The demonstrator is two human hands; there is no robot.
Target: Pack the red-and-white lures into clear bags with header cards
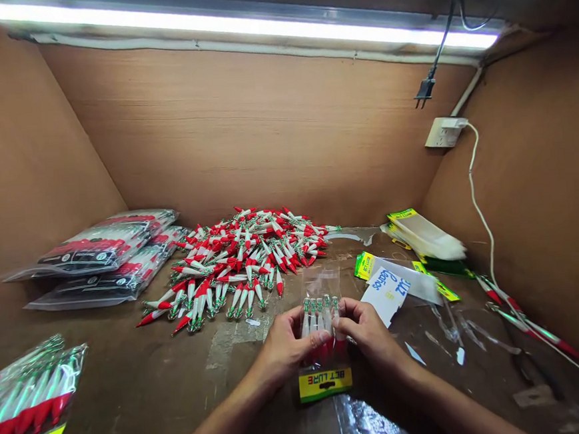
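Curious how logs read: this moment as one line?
left hand, right hand: grip on clear plastic lure packet | beyond: red-and-white lure pile

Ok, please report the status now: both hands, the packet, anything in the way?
Left hand and right hand gripping packet sides. Lures inside, yellow label nearest person. White card beside right hand, not covering packet.

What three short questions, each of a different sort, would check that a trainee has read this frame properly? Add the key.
1. True or false: the left hand and the right hand both touch the clear packet.

2. Where are the stacked bags, as the camera sees it?
A) Right of the loose lure pile
B) Left of it
C) On top of it

3. Fill in: the black plug hangs ____ the white outlet (inside / outside).

Key: 1 true; 2 B; 3 outside.
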